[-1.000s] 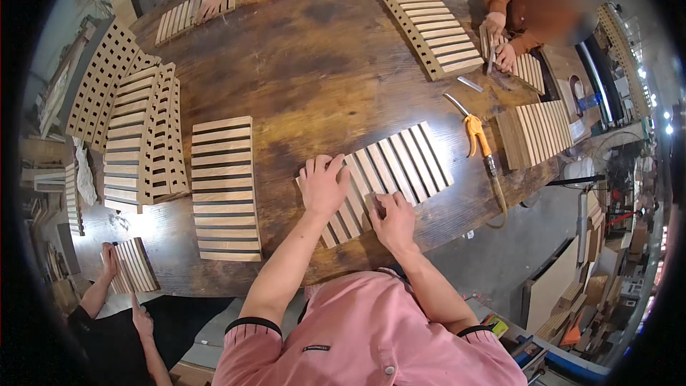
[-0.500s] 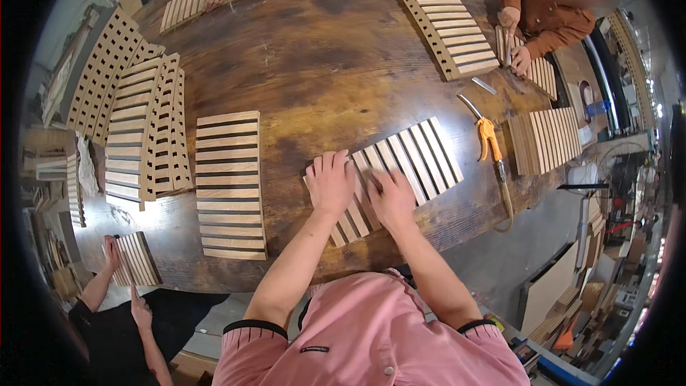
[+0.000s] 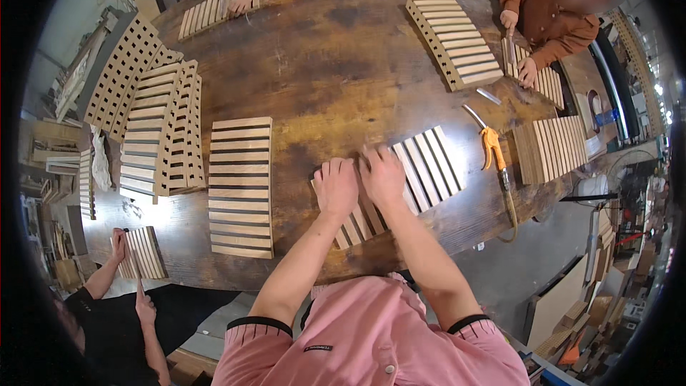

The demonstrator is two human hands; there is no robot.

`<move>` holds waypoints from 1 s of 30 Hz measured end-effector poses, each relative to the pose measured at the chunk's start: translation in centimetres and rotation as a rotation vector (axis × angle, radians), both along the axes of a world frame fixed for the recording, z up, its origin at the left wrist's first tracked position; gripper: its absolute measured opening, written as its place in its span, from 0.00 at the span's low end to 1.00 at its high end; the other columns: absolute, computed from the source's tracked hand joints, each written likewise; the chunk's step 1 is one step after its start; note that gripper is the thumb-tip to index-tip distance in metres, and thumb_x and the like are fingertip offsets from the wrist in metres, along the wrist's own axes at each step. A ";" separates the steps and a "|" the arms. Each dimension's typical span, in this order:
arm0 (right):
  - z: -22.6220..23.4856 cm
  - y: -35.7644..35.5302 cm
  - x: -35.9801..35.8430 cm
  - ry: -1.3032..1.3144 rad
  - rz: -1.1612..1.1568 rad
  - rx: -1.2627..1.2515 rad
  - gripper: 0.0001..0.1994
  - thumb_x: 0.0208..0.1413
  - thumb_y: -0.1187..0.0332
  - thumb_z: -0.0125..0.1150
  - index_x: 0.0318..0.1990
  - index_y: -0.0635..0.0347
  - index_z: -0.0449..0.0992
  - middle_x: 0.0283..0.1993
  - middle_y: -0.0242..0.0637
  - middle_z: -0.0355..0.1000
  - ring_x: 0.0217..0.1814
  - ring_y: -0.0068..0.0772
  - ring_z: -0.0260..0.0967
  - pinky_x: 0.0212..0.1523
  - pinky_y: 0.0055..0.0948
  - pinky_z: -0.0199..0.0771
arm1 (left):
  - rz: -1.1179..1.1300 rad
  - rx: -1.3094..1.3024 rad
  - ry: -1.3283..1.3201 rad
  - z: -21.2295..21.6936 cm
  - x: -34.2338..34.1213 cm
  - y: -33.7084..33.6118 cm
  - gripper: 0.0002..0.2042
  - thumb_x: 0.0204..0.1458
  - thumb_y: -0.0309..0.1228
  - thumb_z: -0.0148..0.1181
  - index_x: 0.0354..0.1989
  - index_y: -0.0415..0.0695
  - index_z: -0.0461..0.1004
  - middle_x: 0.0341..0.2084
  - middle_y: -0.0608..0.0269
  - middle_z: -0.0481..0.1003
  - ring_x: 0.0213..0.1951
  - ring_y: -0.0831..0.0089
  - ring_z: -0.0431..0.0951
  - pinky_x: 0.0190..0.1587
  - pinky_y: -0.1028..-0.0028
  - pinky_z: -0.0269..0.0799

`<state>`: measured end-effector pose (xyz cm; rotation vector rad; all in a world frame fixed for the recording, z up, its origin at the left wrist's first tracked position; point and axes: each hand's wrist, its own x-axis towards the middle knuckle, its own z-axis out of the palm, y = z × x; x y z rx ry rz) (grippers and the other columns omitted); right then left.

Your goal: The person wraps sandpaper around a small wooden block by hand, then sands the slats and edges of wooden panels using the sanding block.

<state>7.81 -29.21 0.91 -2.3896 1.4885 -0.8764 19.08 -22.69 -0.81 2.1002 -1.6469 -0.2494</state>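
A slatted wooden panel [image 3: 431, 169], pale strips with dark grooves between, lies slantwise on the table in front of me. Across its left part my left hand [image 3: 336, 184] rests palm down, with its fingers spread along the wood. Beside it, my right hand [image 3: 381, 175] is over the middle of the panel, its fingers curled and their tips smeared by motion. Something thin and dark shows between the two hands, but its kind is hidden. An orange air blow gun [image 3: 491, 146] with a hose lies to the right of the panel.
Another slatted panel [image 3: 241, 193] lies left of my arms. Stacked slatted blocks [image 3: 146, 121] stand farther left; more [image 3: 457, 43] [image 3: 550, 149] lie to the right. Co-workers' hands [image 3: 243, 1] [image 3: 527, 71] [image 3: 146, 310] work on panels around the wooden table [image 3: 321, 50].
My right hand has slid up and away from me across the panel, while my left stays on it. The whole view has shifted slightly. The far co-worker's second hand has come into sight.
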 end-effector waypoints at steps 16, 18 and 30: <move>3.4 10.4 -9.9 -0.191 -0.030 0.464 0.12 0.59 0.63 0.69 0.47 0.56 0.85 0.36 0.41 0.78 0.39 0.47 0.76 0.44 0.44 0.73 | 0.051 0.055 0.169 0.1 2.6 1.0 0.09 0.64 0.36 0.58 0.48 0.48 0.78 0.46 0.60 0.75 0.53 0.57 0.72 0.57 0.57 0.65; 2.5 10.5 -8.9 -0.113 0.016 0.396 0.12 0.61 0.60 0.67 0.48 0.52 0.85 0.35 0.37 0.78 0.38 0.44 0.76 0.43 0.44 0.68 | 0.095 0.029 0.084 0.0 1.8 1.2 0.08 0.65 0.38 0.58 0.44 0.49 0.79 0.45 0.61 0.75 0.52 0.57 0.72 0.55 0.57 0.65; -0.3 -1.5 2.2 -0.006 -0.018 0.113 0.10 0.60 0.62 0.67 0.45 0.52 0.85 0.36 0.39 0.77 0.38 0.47 0.76 0.42 0.45 0.69 | 0.096 -0.144 0.034 -0.8 1.5 1.0 0.05 0.60 0.34 0.60 0.40 0.48 0.78 0.41 0.61 0.75 0.48 0.57 0.72 0.50 0.57 0.65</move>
